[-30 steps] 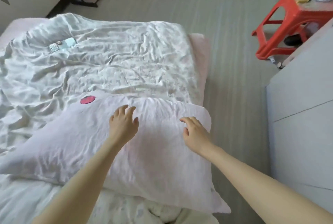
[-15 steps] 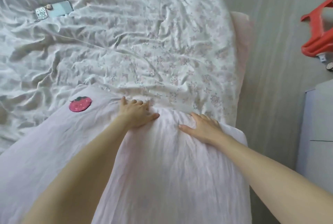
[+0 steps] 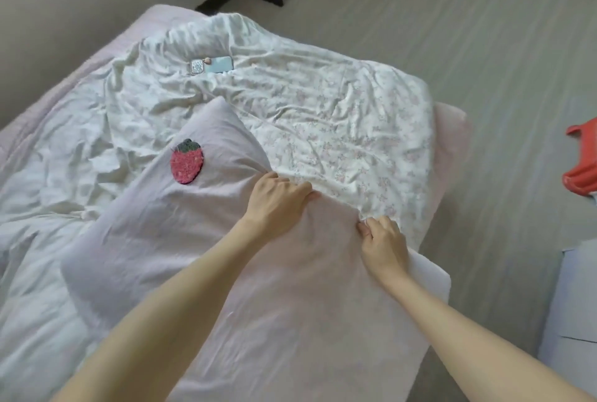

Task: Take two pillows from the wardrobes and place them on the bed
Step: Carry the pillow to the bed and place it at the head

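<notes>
A large pale pink pillow with a red strawberry patch lies across the near end of the bed, on top of a crumpled white floral quilt. My left hand curls over the pillow's far edge, fingers pressed into the fabric. My right hand pinches that same far edge close to the pillow's right corner. Only one pillow is in view.
A phone and a small case lie on the quilt near the far end. A red plastic stool stands on the floor at the right. A white cabinet is at the near right. A wall runs along the bed's left.
My hands went from resting flat on the pillow to gripping its far edge. The view pulled back and turned, so the far end of the bed shows again.
</notes>
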The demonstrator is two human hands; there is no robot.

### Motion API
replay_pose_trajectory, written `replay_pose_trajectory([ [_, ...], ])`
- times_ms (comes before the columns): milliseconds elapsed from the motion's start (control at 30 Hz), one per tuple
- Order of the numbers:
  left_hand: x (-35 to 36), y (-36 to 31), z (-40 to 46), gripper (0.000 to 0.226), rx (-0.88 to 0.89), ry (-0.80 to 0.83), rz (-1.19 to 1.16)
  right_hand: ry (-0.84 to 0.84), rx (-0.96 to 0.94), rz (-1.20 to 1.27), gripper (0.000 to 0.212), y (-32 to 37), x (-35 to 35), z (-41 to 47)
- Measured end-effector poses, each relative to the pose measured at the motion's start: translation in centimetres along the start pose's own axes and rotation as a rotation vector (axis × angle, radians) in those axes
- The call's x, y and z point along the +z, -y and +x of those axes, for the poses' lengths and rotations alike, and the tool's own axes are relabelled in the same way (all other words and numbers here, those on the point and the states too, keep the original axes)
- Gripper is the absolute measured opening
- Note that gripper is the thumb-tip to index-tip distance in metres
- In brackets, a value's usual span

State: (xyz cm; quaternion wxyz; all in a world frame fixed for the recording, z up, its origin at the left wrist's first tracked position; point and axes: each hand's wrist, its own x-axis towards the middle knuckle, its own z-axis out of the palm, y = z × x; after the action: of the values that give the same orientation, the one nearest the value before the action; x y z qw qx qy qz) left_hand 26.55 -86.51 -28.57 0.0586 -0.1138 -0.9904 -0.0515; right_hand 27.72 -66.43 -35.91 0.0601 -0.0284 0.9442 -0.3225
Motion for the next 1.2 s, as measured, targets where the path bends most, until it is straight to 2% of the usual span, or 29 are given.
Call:
replay_pose_trajectory([
  [167,-9.2,-2.7,-4.9,0.033,-0.053,-0.169,0.185,-0.119,-0.17,0.069,0.017,4.9,-4.7,-3.0],
  [300,-15.7,-5.5,-10.9,0.037,-0.172,-0.351,0.368,-0.267,-0.414,0.113,0.013,9.3,-9.1,-7.2],
  [467,-21.9,-8.2,-18.2,0.035,-0.292,-0.516,0.522,-0.418,-0.635,0.223,0.03,15.2,-12.2,-11.5],
  [667,-27.6,-10.0,-29.3,0.035,-0.594,-0.636,0.629,-0.358,-0.903,0.376,0.026,24.1,-12.5,-18.0],
  [800,-28.8,-10.6,-38.2,0.035,-0.846,-0.69,0.654,-0.304,-1.101,0.431,0.027,29.2,-9.9,-24.8],
  [867,-28.6,-10.8,-41.2,0.042,-0.921,-0.714,0.611,-0.264,-1.166,0.43,0.021,30.5,-8.4,-27.1],
  [900,-28.2,-10.7,-46.3,0.049,-1.029,-0.701,0.594,-0.223,-1.235,0.46,0.021,32.3,-5.8,-31.4],
  [933,-28.0,-10.7,-47.6,0.053,-1.066,-0.698,0.544,-0.203,-1.259,0.451,0.023,32.7,-5.2,-32.4],
  [1033,-26.7,-10.1,-55.8,0.049,-1.195,-0.716,0.435,-0.12,-1.369,0.451,0.028,35.2,-0.3,-38.8],
  [1133,-25.1,-8.6,-63.7,0.056,-1.23,-0.736,0.408,-0.034,-1.428,0.421,0.029,37.5,4.7,-45.1],
  [1200,-24.1,-7.5,-68.6,0.052,-1.264,-0.704,0.387,-0.006,-1.456,0.388,0.028,39.0,8.3,-49.0],
])
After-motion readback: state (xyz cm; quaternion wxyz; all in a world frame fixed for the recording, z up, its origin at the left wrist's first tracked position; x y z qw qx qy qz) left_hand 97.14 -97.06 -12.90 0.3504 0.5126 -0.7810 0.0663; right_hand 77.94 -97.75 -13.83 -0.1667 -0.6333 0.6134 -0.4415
